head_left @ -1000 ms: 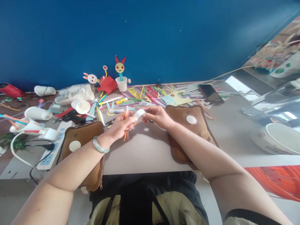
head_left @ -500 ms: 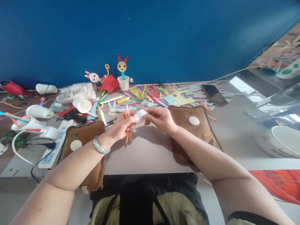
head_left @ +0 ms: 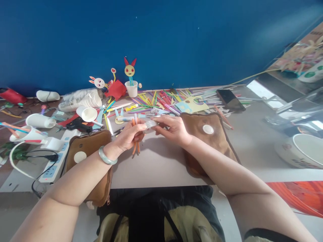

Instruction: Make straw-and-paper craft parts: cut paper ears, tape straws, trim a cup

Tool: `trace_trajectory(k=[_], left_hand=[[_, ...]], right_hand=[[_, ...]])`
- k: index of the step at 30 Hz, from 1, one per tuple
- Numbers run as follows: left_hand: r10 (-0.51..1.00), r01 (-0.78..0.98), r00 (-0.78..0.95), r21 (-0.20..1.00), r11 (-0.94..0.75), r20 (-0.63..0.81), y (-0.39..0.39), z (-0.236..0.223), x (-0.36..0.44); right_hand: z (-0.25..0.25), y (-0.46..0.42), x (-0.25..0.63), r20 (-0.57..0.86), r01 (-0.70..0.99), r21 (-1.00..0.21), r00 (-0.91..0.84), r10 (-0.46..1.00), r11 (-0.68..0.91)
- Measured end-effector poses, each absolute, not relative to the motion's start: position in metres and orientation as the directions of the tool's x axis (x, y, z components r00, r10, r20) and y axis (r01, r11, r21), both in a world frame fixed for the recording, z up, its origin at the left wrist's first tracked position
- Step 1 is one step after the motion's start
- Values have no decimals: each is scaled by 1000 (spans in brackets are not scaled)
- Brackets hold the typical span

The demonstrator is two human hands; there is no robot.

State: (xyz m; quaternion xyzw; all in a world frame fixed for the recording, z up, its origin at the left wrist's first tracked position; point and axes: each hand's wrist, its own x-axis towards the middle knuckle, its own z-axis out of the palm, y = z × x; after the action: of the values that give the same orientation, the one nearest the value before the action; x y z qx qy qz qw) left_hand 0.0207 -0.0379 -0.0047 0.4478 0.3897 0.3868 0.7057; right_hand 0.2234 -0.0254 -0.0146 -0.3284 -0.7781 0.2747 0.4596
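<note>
My left hand (head_left: 128,136) is closed around a few thin orange sticks (head_left: 133,150), with a paler one (head_left: 136,118) standing up among them. Between that hand's thumb and my right hand (head_left: 174,130) is a small whitish, translucent roll (head_left: 150,124) that looks like clear tape. The thumb and fingers of my right hand pinch its right side. Both hands are raised over the front half of the table (head_left: 151,168). Fingers cover part of the roll and the middle of the sticks.
Brown pouches (head_left: 209,148) (head_left: 88,148) lie under both forearms. Behind are scattered coloured sticks (head_left: 161,97), a phone (head_left: 230,100), a rabbit figure in a paper cup (head_left: 131,89) and a glue gun (head_left: 78,125). A power strip (head_left: 54,164) is at left, a white bowl (head_left: 302,151) at right.
The whitish roll has tilted and turned slightly between my hands. My left hand has shifted a little left with the orange sticks, and the camera view has moved slightly.
</note>
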Motion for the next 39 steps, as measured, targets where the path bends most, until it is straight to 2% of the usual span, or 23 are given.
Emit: trace_trajectory(k=[3, 6, 10, 16, 20, 26, 28, 33, 35, 39], left_hand=[[906, -225, 383, 933, 281, -181, -36, -8, 21], [910, -226, 386, 941, 252, -151, -35, -12, 20], [898, -209, 427, 954, 215, -109, -35, -13, 18], [898, -167, 433, 972, 167, -80, -34, -10, 17], [911, -130, 410, 986, 106, -44, -34, -8, 16], [880, -57, 469, 992, 111, -71, -37, -11, 16], [876, -39, 479, 995, 90, -61, -38, -12, 17], [864, -17, 504, 1000, 15, -5, -38, -12, 18], [873, -31, 487, 999, 13, 4, -39, -12, 19], [884, -38, 467, 999, 16, 3, -40, -14, 19]], right_hand=[[-17, -25, 221, 487, 171, -812, -328, 809, 559], [-19, -24, 216, 394, -6, -909, -344, 852, 417], [-17, -25, 211, 284, -149, -958, -398, 872, 244], [-21, -25, 210, 305, -150, -952, -380, 873, 268], [-25, -24, 210, 389, -84, -920, -325, 862, 384], [-22, -24, 213, 523, 163, -812, -222, 823, 560], [-23, -25, 212, 508, 174, -817, -231, 830, 549], [-29, -25, 211, 368, 216, -866, -337, 867, 451], [-30, -26, 211, 399, 283, -824, -325, 857, 491], [-30, -27, 213, 556, 439, -651, -279, 783, 619]])
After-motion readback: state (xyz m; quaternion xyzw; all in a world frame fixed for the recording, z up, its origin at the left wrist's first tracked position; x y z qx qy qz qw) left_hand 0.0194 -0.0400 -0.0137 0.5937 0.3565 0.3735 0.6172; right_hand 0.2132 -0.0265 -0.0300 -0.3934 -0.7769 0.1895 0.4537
